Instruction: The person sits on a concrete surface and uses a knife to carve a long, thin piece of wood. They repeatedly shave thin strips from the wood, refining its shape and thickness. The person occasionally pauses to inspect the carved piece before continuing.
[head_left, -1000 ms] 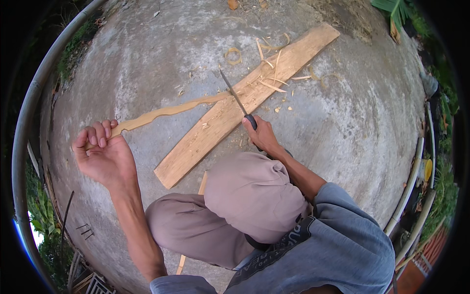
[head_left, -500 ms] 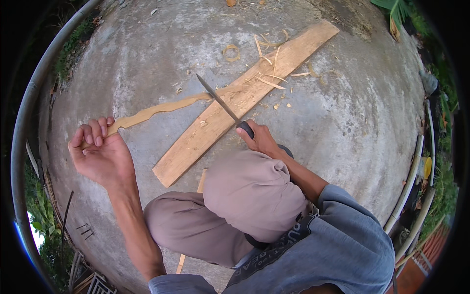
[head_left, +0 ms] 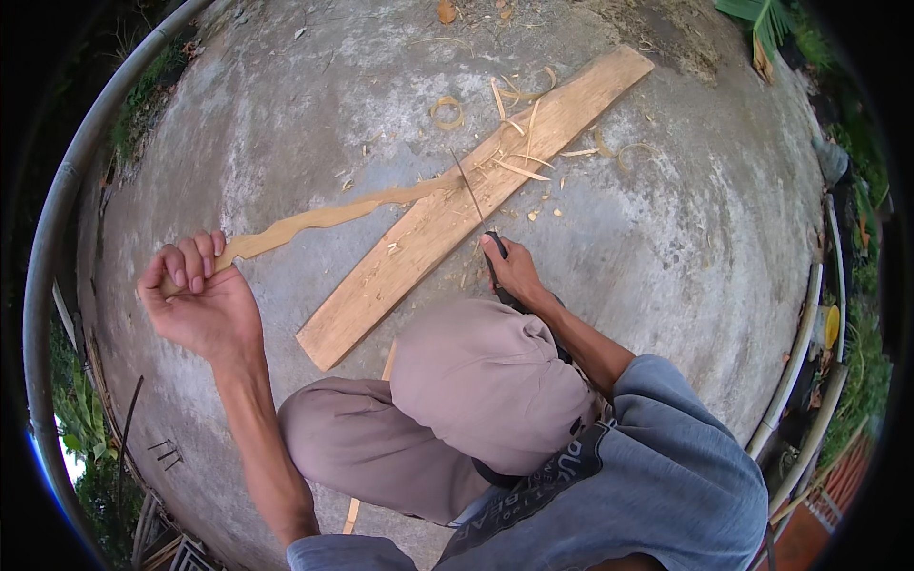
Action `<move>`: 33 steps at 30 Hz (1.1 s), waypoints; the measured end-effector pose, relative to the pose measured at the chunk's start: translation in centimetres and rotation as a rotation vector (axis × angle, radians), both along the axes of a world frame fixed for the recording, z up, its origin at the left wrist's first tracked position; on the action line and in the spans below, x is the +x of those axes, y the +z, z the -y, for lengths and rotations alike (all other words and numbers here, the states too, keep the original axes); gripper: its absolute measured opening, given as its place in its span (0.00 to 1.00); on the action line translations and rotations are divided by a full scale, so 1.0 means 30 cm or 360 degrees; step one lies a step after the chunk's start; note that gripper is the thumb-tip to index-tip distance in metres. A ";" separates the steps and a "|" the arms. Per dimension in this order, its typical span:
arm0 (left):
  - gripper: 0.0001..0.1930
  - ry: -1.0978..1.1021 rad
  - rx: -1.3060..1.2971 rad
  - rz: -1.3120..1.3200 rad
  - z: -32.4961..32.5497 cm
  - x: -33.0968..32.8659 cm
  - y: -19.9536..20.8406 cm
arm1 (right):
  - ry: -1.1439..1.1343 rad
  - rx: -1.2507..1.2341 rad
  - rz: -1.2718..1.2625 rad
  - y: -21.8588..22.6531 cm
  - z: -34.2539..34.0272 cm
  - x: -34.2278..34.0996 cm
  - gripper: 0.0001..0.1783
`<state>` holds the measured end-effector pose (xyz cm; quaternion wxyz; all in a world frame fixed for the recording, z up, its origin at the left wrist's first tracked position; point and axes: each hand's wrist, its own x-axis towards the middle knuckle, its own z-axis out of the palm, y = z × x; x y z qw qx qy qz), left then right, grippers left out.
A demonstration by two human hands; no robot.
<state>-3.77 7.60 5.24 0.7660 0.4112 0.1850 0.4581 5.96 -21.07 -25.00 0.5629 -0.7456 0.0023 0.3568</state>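
Your left hand [head_left: 205,295] has its fingers curled closed over the near end of the strip [head_left: 314,218], palm facing up. Strip is thin, wavy-edged, light wood; it runs out to the right of that hand, and its far end lies over the plank [head_left: 347,314], about mid-length.

Your right hand [head_left: 516,270] is wrapped around the black handle of the knife [head_left: 494,247], no gap in the grip. Blade points away from you, crossing over the plank near the strip's far end. Can't tell if the edge touches the strip.

Plank lies flat on the concrete [head_left: 685,257], diagonal, near end just beyond your knees, far end off to the upper right. Thin shavings [head_left: 522,171] lie on its far half, more scattered beside it. One curled ring [head_left: 447,112] sits on the concrete left of the plank.
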 end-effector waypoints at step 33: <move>0.23 -0.0006 0.0239 -0.0144 0.024 -0.005 -0.011 | 0.0327 -0.0190 0.0523 0.113 -0.027 -0.074 0.27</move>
